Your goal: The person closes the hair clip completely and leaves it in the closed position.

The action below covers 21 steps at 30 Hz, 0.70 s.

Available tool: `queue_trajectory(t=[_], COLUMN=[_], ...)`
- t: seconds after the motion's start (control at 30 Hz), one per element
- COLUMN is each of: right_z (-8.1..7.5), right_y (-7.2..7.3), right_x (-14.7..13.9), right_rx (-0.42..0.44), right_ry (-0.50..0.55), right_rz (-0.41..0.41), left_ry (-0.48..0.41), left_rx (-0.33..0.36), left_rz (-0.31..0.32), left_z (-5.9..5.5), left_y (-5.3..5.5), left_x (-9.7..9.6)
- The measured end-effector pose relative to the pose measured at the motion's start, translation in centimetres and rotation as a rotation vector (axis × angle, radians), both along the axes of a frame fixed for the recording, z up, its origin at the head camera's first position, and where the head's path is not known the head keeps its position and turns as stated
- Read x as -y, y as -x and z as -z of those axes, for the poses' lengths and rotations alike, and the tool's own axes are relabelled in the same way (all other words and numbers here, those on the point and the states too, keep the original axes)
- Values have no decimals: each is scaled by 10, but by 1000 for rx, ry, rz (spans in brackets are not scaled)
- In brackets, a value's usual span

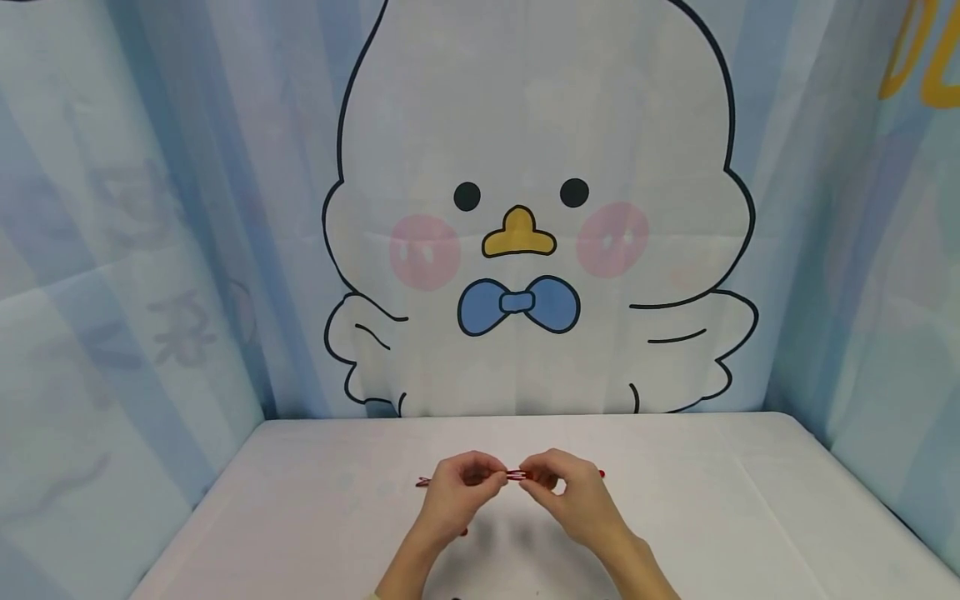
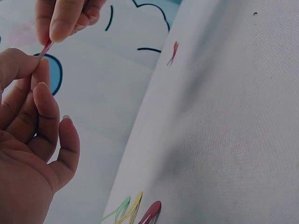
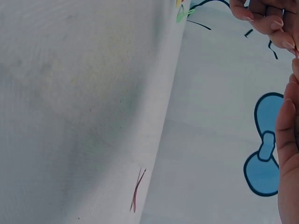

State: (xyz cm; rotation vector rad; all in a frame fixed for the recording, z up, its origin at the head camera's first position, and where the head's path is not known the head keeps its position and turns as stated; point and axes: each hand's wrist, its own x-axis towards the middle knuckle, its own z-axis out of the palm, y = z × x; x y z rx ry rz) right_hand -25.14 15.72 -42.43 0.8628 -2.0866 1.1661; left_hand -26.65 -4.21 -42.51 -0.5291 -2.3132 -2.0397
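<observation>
Both hands meet above the white table, each pinching one end of a slim red hair clip (image 1: pixel 516 475). The left hand (image 1: pixel 461 492) grips it between thumb and forefinger; its other fingers are loosely bent in the left wrist view. From the other side the right hand (image 1: pixel 576 496) holds it with thumb and fingertips. The fingers cover both ends of the clip, and only its middle shows between them. In the right wrist view the right hand (image 3: pixel 288 135) is partly cut off by the frame edge.
On the table lie a green clip (image 2: pixel 122 208), a yellow clip (image 2: pixel 135 207) and a red clip (image 2: pixel 150 212), grouped on the left. Another red clip (image 3: pixel 136 191) lies to the right. Behind the table (image 1: pixel 720 500) hangs a curtain (image 1: pixel 540 358) with a cartoon bird.
</observation>
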Motion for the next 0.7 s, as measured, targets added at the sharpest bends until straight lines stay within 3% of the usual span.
queue_trajectory(t=[0.23, 0.7], right_z=[0, -1], right_y=[1, 2], right_x=[-2, -5], right_rx=[-54, -42], right_ry=[-31, -46], right_rz=[-10, -5], left_ry=[22, 59], left_rx=[-25, -54], left_rz=[17, 45], left_z=[0, -5], left_y=[-1, -1], left_x=[0, 8])
